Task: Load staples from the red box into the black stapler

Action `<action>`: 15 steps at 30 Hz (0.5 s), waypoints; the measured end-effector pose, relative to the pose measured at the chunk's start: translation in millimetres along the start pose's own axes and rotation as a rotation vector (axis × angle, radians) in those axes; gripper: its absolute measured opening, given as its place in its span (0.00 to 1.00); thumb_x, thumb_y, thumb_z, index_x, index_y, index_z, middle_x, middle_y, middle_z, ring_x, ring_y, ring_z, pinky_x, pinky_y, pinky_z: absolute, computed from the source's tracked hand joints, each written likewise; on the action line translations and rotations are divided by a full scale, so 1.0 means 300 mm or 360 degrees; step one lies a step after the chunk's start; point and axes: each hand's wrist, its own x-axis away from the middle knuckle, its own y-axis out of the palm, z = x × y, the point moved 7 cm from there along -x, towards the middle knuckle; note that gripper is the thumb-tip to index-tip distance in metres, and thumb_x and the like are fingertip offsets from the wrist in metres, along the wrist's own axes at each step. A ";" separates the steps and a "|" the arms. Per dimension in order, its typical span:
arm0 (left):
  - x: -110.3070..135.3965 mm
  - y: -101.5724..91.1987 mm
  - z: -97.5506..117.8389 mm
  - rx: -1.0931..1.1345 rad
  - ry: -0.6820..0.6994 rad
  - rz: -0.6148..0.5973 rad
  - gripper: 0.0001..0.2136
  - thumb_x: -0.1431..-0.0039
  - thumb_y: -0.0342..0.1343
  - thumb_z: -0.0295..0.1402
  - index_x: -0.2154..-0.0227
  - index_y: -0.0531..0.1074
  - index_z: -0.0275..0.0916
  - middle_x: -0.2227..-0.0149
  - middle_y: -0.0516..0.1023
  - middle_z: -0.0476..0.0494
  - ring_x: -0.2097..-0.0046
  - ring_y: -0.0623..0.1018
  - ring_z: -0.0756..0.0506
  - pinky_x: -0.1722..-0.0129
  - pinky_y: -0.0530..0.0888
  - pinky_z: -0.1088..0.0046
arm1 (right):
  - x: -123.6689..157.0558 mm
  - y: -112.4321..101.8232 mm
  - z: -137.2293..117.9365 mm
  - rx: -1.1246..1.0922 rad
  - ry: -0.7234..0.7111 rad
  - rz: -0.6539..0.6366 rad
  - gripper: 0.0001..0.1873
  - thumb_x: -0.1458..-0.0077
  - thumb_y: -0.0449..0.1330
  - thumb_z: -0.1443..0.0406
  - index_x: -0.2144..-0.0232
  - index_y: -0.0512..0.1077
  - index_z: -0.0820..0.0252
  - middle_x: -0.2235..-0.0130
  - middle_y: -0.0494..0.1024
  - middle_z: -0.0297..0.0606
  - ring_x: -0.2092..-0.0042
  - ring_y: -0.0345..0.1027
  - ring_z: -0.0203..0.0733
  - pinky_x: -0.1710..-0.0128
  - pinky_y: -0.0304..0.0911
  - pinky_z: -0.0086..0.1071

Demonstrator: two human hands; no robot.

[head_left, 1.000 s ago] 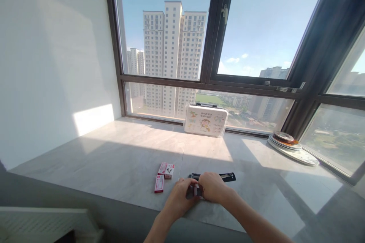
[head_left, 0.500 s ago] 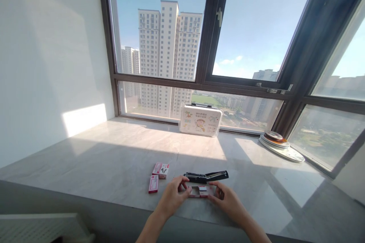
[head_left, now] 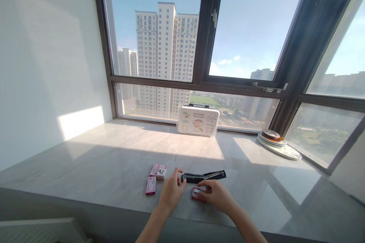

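Note:
A black stapler [head_left: 196, 177] lies opened out on the stone sill, its upper arm folded back to the right and a metal strip along it. My left hand [head_left: 172, 190] is at its left end, thumb and fingers closed around the tip. Just in front of the stapler, my right hand [head_left: 213, 194] grips a small pink-and-white staple box [head_left: 195, 193] from above. A silvery-grey piece shows at the right fingertips; the hand hides the rest of the box.
Left of my hands lie several small pink-and-white boxes, one [head_left: 151, 185] nearer me and another with a stapler picture [head_left: 161, 172]. A white cartoon case [head_left: 198, 121] stands against the window. Stacked plates [head_left: 278, 146] sit at the right. The sill's front edge [head_left: 114, 205] is close.
My left hand has let go of the staple box and moved up to the stapler's left end. The right hand has shifted left over the box, whose pulled-out tray no longer shows.

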 end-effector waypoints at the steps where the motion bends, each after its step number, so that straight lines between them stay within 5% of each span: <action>1: -0.014 -0.001 -0.005 -0.0054 0.0012 -0.0026 0.16 0.39 0.54 0.38 0.49 0.69 0.41 0.68 0.73 0.49 0.65 0.75 0.45 0.63 0.65 0.71 | -0.010 0.005 -0.016 0.0013 -0.0024 0.0000 0.15 0.47 0.66 0.54 0.59 0.81 0.52 0.74 0.74 0.32 0.71 0.66 0.38 0.70 0.50 0.29; 9: -0.008 0.038 0.019 -0.0192 0.0131 -0.0271 0.11 0.42 0.59 0.43 0.60 0.75 0.44 0.69 0.75 0.49 0.62 0.73 0.43 0.63 0.60 0.70 | -0.090 -0.027 -0.114 0.0051 -0.0223 0.0137 0.14 0.38 0.59 0.56 0.56 0.81 0.51 0.68 0.81 0.35 0.66 0.71 0.42 0.66 0.56 0.29; 15: 0.004 0.042 0.013 -0.0160 0.0089 -0.0268 0.10 0.43 0.60 0.42 0.61 0.75 0.45 0.69 0.75 0.50 0.63 0.73 0.43 0.64 0.59 0.69 | -0.133 -0.001 -0.126 0.0055 -0.0282 -0.0052 0.14 0.38 0.58 0.56 0.60 0.82 0.52 0.68 0.82 0.35 0.66 0.72 0.42 0.65 0.57 0.29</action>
